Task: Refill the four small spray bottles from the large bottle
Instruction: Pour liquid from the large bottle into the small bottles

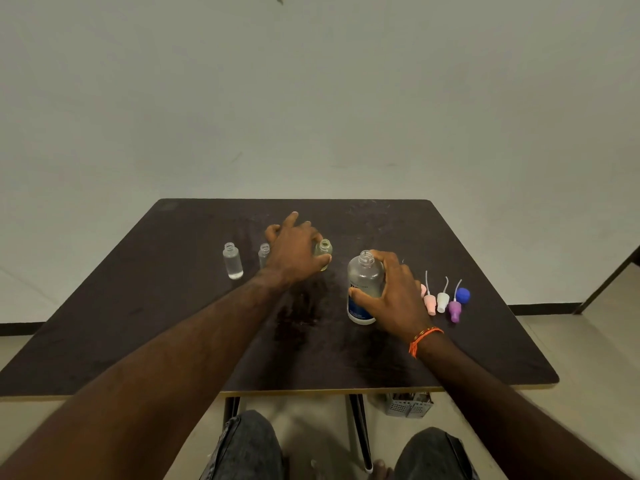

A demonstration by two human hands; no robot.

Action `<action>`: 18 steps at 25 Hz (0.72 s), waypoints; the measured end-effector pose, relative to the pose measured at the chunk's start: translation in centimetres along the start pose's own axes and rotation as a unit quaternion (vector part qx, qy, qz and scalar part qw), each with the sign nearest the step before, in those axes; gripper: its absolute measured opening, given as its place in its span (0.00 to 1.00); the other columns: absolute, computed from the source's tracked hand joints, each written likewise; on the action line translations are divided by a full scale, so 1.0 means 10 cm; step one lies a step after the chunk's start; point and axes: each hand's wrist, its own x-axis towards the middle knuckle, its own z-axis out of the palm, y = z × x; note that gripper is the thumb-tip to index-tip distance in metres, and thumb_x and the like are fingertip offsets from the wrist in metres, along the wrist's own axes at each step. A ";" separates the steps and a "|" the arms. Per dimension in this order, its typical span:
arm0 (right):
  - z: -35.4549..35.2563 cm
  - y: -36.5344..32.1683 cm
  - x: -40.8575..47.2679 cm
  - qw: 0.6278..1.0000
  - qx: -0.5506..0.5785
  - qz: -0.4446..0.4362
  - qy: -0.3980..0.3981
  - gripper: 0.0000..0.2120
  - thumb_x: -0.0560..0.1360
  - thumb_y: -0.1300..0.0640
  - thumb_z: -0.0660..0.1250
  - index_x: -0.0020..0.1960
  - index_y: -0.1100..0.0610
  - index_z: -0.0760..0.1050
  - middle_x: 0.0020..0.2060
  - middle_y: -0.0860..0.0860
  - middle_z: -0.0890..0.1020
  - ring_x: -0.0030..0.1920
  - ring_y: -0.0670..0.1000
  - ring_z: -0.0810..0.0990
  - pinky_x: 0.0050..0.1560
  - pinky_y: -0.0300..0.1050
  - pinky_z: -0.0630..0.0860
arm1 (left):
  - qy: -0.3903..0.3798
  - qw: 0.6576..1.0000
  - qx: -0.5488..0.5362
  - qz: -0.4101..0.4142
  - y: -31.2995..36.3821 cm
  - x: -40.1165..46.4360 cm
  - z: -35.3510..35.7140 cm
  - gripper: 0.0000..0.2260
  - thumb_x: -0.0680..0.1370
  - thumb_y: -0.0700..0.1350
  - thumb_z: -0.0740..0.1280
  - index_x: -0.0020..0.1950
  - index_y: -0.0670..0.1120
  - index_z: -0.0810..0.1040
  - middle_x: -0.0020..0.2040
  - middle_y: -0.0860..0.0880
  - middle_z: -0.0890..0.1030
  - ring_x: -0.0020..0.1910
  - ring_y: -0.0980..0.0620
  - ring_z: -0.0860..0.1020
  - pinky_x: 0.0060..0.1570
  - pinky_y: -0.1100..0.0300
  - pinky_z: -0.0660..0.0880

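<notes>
The large clear bottle (363, 289) with a blue label stands uncapped on the dark table (173, 323), and my right hand (394, 292) grips its side. My left hand (294, 249) wraps a small yellowish uncapped bottle (325, 249) just left of it. Two more small clear uncapped bottles stand further left: one (233, 261) in the open, the other (264, 254) partly hidden behind my left hand. Any fourth small bottle is hidden from view.
Right of the large bottle lie several spray tops with dip tubes, pink (429, 301), white (443, 299) and purple (454, 308), and a blue cap (463, 295). A grey slotted basket (408, 405) sits on the floor under the table's near edge. My knees are below.
</notes>
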 end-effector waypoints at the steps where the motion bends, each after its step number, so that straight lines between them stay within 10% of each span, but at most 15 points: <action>1: 0.00 -0.01 -0.02 1.000 0.007 0.002 0.001 0.36 0.64 0.35 0.70 0.69 0.41 0.64 0.62 0.45 0.76 0.61 0.51 0.73 0.61 0.59 0.75 | 0.008 1.000 -0.019 0.008 0.00 -0.10 -0.03 0.16 0.73 0.59 0.74 0.57 0.53 0.82 0.66 0.52 0.80 0.81 0.48 0.61 0.68 0.47 0.53; 7: -0.07 -0.07 -0.11 0.997 0.074 0.015 -0.012 0.34 0.69 0.48 0.78 0.70 0.46 0.65 0.62 0.42 0.74 0.62 0.51 0.77 0.62 0.49 0.78 | 0.034 0.995 -0.087 0.026 -0.13 -0.73 -0.11 0.10 0.73 0.56 0.73 0.51 0.55 0.80 0.46 0.59 0.81 0.52 0.56 0.80 0.62 0.53 0.56; 13: -0.09 -0.20 -0.08 0.998 -0.014 -0.042 -0.046 0.35 0.66 0.39 0.75 0.69 0.40 0.64 0.63 0.43 0.77 0.61 0.50 0.78 0.66 0.58 0.73 | -0.007 0.996 -0.081 0.031 -0.31 -1.03 -0.06 0.22 0.75 0.60 0.72 0.67 0.57 0.79 0.55 0.55 0.80 0.59 0.55 0.73 0.67 0.48 0.58; 18: -0.11 -0.33 -0.04 0.969 -0.199 -0.117 -0.086 0.33 0.68 0.43 0.74 0.70 0.44 0.66 0.58 0.46 0.79 0.58 0.51 0.76 0.60 0.52 0.60 | 0.002 0.996 -0.078 0.038 -0.37 -1.03 -0.02 0.19 0.74 0.64 0.72 0.62 0.58 0.82 0.50 0.57 0.80 0.58 0.55 0.71 0.65 0.48 0.59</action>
